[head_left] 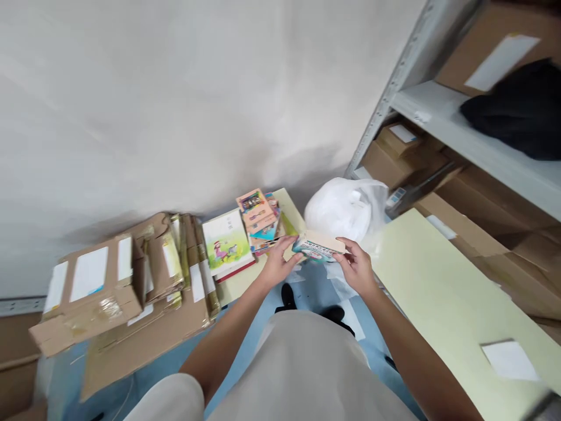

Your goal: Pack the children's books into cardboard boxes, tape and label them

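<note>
A small printed box [319, 247], white and teal with dark lettering, is held in front of my body by both hands. Its pale upper side faces the wall and looks like a raised flap. My left hand [279, 258] grips the left end, thumb at the near side. At the right end, my right hand [356, 266] pinches the box between thumb and fingers. Just beyond my left hand lies a pile of colourful books [258, 213], beside a larger picture book [228, 242] with a drawn figure on a green field. A white plastic bag [339, 207] bulges behind my right hand.
Flattened cardboard boxes [100, 280] are stacked at the left. On the right stands a pale green table [433, 280] with a white paper square [511, 359]. Behind it, a metal shelf [486, 146] holds cartons and a black cloth-like bundle [521, 108]. A grey wall [188, 105] closes the back.
</note>
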### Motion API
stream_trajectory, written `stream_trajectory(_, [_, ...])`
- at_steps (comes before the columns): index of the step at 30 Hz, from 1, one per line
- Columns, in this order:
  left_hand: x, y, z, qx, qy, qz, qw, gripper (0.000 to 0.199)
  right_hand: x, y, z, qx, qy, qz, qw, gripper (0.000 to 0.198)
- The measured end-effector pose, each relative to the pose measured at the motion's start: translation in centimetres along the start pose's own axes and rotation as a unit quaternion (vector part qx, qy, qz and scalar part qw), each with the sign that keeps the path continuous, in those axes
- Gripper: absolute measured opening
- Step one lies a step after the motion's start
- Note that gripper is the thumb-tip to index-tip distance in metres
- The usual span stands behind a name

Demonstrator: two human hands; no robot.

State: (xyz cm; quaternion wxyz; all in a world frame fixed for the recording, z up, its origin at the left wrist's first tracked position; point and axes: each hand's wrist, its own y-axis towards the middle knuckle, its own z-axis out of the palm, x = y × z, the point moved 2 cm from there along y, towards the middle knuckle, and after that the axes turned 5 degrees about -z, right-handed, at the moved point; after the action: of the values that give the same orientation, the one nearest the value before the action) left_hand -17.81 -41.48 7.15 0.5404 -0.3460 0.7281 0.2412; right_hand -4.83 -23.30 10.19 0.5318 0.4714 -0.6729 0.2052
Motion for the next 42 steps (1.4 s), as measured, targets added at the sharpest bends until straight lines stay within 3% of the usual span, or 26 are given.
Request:
stream_trajectory(5, [-1.9, 0.0, 9.5, 0.152, -0.152, -0.053, 0.975, 0.049, -2.5, -4.4, -8.7, -0.130, 0.123, 0.099, 0.979, 0.045])
stream_trajectory(10, [-5.0, -0.3, 19.5, 0.279, -0.211, -0.118, 0.929, 0.041, -4.9, -9.5, -17.3, -0.257, 0.189, 0.224, 0.921, 0.054])
stream_trajectory(15, [-7.8, -1.0, 27.8, 0.315, -0.193, -0.164, 0.915, 0.043, -6.6, -14.4, -24.2, -0.317, 0.255, 0.248, 0.879, 0.058])
stream_trajectory(19, [-9.4, -1.8, 32.5, 0.347, -0.143, -0.176, 0.910, 0.043, -7.8, -17.3, -28.2, -0.332, 0.289, 0.271, 0.856, 0.058])
stream_trajectory(23, [-10.1, -2.2, 35.2, 0.346, -0.116, -0.183, 0.913, 0.042, -8.8, -18.7, -30.1, -0.378, 0.287, 0.301, 0.827, 0.057])
stream_trajectory(29, [-10.5, -1.6, 37.0, 0.372, -0.109, -0.219, 0.895, 0.042, -10.5, -18.8, -31.1, -0.427, 0.301, 0.292, 0.801, 0.055])
stream_trajectory(34, [-10.6, 0.1, 37.6, 0.401, -0.128, -0.213, 0.882, 0.045, -11.1, -17.4, -31.8, -0.433, 0.295, 0.287, 0.802, 0.054])
stream_trajectory(42, [-10.5, 4.5, 36.9, 0.381, -0.145, -0.215, 0.887, 0.043, -11.2, -13.4, -31.7, -0.455, 0.286, 0.282, 0.794, 0.051])
